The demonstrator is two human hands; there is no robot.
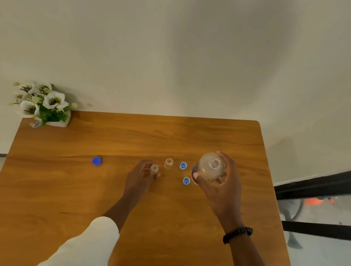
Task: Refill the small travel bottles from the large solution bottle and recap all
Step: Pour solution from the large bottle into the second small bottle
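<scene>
Two hands grip bottles mid-table (68,184) — edges well apart.

Left arm: white sleeve (85,248); right wrist: black beaded bracelet (237,235); bare hands.

View: single head camera, wide-angle.
Facing: forward and down onto table (66,196), wall beyond.
Nearness: close above both forearms.
</scene>
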